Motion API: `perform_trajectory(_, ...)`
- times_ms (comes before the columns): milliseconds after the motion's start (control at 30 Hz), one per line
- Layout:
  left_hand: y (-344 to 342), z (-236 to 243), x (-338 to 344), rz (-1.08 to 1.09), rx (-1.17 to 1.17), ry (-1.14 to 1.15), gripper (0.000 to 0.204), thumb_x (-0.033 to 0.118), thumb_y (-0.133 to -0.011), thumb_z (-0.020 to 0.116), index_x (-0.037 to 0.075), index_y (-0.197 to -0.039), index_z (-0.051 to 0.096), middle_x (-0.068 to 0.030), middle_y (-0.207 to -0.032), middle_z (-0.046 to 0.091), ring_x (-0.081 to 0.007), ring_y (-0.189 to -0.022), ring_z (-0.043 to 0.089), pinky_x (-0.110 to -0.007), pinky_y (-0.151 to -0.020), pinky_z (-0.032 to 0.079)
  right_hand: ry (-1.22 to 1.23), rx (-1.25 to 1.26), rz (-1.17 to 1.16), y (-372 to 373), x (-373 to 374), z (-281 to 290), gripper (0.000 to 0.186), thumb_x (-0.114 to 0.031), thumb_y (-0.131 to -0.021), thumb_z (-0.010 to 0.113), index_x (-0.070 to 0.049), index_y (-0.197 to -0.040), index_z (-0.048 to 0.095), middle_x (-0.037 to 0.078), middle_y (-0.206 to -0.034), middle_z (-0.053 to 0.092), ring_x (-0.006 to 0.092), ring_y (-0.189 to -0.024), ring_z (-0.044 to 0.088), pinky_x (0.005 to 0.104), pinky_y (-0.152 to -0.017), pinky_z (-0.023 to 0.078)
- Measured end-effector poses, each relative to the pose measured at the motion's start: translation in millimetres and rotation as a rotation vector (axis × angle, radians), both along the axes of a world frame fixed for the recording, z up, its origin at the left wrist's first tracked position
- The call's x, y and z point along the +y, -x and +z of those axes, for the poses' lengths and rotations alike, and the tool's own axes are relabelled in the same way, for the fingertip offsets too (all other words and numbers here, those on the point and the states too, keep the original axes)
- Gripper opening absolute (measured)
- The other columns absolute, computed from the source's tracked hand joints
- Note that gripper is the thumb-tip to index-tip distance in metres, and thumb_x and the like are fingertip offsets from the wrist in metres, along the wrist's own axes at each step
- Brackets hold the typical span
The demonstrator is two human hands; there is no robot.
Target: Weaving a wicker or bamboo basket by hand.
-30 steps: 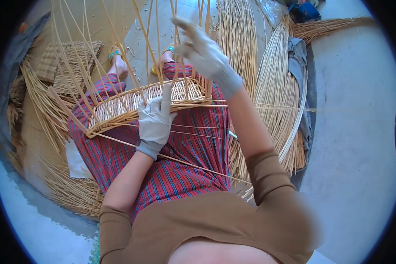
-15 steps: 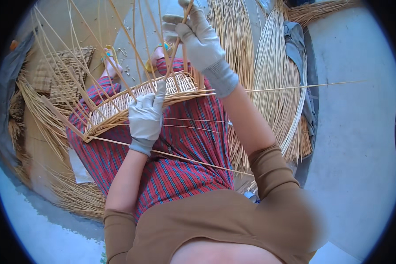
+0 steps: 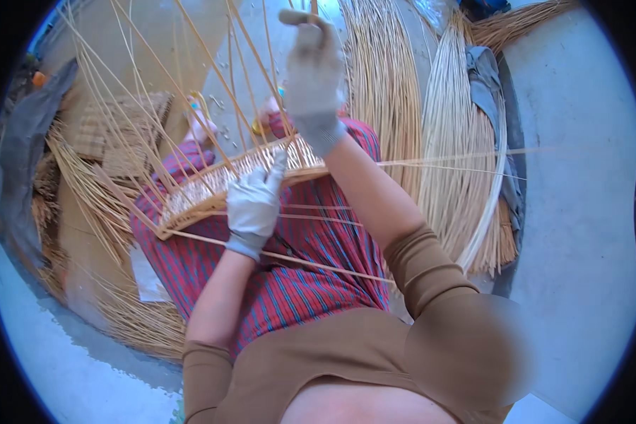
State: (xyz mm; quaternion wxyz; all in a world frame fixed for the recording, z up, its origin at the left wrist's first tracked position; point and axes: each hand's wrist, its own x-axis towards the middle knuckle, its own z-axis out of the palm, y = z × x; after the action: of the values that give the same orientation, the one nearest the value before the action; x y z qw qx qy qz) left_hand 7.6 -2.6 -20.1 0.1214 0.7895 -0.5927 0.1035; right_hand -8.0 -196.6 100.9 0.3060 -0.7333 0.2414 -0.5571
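A half-woven wicker basket (image 3: pixel 215 180) lies across my lap, its pale weave edged by a thicker woven border. Tall upright wicker rods (image 3: pixel 212 74) fan out from it toward the far side. My left hand (image 3: pixel 253 205), in a white glove, is closed over the near border, with its index finger stretched along the weave. Above the basket's right end is my right hand (image 3: pixel 314 81), gloved too and slightly blurred. Its fingers are curled around a rod whose tip shows above them; most of that rod is hidden behind the hand.
Loose rods (image 3: pixel 318 263) stick out from the basket to the right over my striped red cloth (image 3: pixel 297 283). Large bundles of wicker (image 3: pixel 385 92) lie on the right. Woven panels (image 3: pixel 131 134) and more loose strands (image 3: pixel 138 318) are on the left.
My right hand has turned, and its fingers have curled in further. My left hand stays on the basket's border. The whole view has shifted a little, moving the basket rightward.
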Motion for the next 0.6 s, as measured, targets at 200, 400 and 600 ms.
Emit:
perform_trajectory(200,-7.0,10.5,-5.3,-0.111,0.018,0.031,0.055,0.013,-0.091,0.056,0.034,-0.143,0.058,-0.0071,-0.099,0.062,-0.0284,-0.087,0.064,-0.044,-0.075,0.048,-0.676,-0.558,0.157,174.4,12.2,-87.0,0.028,-0.039,-0.11,0.044,-0.014,-0.107,0.056,-0.003,-0.063,0.037,0.0136,-0.052,0.04,0.0379,-0.061,0.048)
perform_trajectory(400,-5.3,35.7,-16.1,0.009,0.105,-0.283,0.092,0.011,-0.082,0.072,0.041,-0.159,0.033,-0.0084,-0.087,0.058,-0.029,-0.085,0.062,-0.044,-0.081,0.052,-0.717,-0.466,0.188,176.5,19.8,-74.3,0.035,-0.043,-0.109,0.043,-0.01,-0.109,0.052,0.002,-0.065,0.045,0.0181,-0.06,0.051,0.0496,-0.075,0.056)
perform_trajectory(600,19.7,61.3,-19.1,0.109,0.008,-0.087,0.079,0.025,-0.081,0.076,0.045,-0.151,0.047,-0.0054,-0.099,0.056,-0.0273,-0.105,0.059,-0.064,-0.111,0.036,-0.612,-0.23,0.064,194.3,47.8,-42.3,0.041,-0.04,-0.11,0.042,-0.003,-0.116,0.057,0.014,-0.088,0.071,0.0223,-0.078,0.072,0.0366,-0.074,0.061)
